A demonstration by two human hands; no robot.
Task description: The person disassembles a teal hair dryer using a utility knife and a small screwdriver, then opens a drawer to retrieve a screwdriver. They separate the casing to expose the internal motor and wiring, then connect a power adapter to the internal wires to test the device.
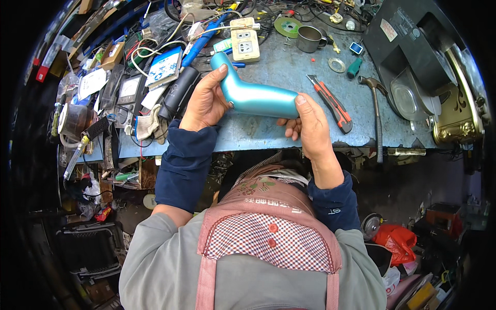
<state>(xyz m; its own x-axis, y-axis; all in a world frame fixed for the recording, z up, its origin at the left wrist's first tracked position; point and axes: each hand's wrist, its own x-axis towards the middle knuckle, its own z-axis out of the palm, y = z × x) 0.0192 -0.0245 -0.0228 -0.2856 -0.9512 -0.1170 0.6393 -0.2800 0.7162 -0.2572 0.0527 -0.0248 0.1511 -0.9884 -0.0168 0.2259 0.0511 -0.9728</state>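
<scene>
Both hands hold a shiny teal handheld device with a bent, L-shaped body above the bench's near edge. Its exact kind cannot be made out. My left hand grips it round the bend, thumb up along the shorter arm, which points up and left. At the right end of the longer arm, my right hand pinches it, thumb on top and fingers curled beneath. Just right of that hand lies a red and grey utility knife. A black cylinder lies beside my left wrist.
On the blue workbench, a claw hammer overhangs the front edge. A metal mug, a power strip and a green disc stand or lie at the back. Cables and tools crowd the left; a dark casing stands right.
</scene>
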